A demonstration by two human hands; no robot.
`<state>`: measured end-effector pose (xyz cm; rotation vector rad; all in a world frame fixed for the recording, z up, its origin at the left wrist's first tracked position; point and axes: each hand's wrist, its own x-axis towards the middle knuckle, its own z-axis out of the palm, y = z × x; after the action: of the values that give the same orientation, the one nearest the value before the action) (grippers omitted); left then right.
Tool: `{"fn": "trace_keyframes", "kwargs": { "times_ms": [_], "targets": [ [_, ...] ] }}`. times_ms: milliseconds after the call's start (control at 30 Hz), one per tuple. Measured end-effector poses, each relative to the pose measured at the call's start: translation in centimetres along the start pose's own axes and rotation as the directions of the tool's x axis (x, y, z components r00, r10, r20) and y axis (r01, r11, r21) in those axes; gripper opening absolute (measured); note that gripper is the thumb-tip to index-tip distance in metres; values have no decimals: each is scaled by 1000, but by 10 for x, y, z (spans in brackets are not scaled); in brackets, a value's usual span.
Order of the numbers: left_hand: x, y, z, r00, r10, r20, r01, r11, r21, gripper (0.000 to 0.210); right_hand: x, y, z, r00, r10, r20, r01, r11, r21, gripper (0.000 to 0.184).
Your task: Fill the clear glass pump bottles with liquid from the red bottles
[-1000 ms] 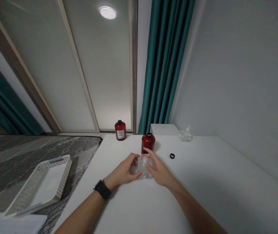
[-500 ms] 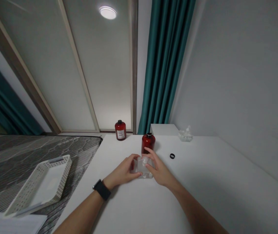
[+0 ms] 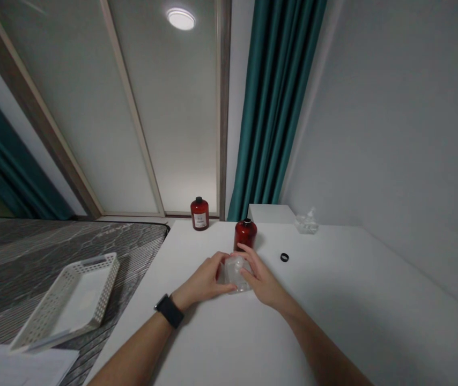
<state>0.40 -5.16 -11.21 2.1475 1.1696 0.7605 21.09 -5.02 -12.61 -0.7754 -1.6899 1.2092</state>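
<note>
Between my hands is a small clear jar (image 3: 244,287), low over the white table (image 3: 221,343), with a clear lid (image 3: 235,271) carrying a round knob on top. My left hand (image 3: 208,279) is closed round the jar's left side, thumb in front and fingers behind. At the lid's right side, my right hand (image 3: 263,279) curls its thumb and fingers round the knob. The gap between lid and jar is too blurred to make out. Just behind my hands stands a dark red bottle (image 3: 245,234) with a black neck, partly hidden by my right fingers.
A second red bottle (image 3: 199,214) with a white label stands at the back left. Toward the back right are a white box (image 3: 271,213), another clear knobbed container (image 3: 307,223) and a black ring (image 3: 284,257). Left of the table lie a white perforated basket (image 3: 106,289) and papers (image 3: 23,367).
The clear lid has turned and tilted slightly on the jar between my hands. Both hands stay in nearly the same place, and the view has shifted a little.
</note>
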Motion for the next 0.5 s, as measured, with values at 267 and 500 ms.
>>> {"fn": "trace_keyframes", "kwargs": {
  "times_ms": [267, 500],
  "targets": [
    [-1, 0, 1, 1000, 13, -4, -13, 1000, -26, 59, 0, 2, 6, 997, 21, -76, -20, 1000, 6, 52],
    [-5, 8, 11, 994, -32, -106, 46, 991, 130, 56, -1, 3, 6, 995, 11, -99, -13, 1000, -27, 53]
  ]
}}
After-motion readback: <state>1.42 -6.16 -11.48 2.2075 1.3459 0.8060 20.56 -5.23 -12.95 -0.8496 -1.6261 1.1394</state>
